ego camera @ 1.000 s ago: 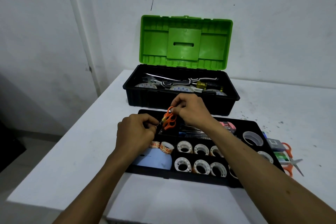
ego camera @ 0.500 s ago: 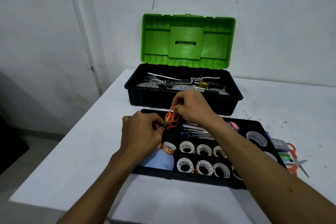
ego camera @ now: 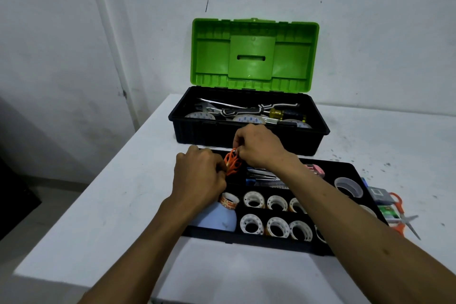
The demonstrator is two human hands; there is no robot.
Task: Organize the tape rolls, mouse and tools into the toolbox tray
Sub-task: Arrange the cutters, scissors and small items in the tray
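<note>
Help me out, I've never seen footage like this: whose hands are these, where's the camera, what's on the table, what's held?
No machine here: a person works bare-handed, and a camera worn on their head looks forward and down, so the arms enter from below. On the white table stands a black plastic toolbox, green lid raised; nearer lies a black compartmented tray holding white tape rolls and a pale blue mouse. The left hand and right hand together hold small orange-handled scissors over the tray's far side. Another orange pair lies on the table right of the tray.
</note>
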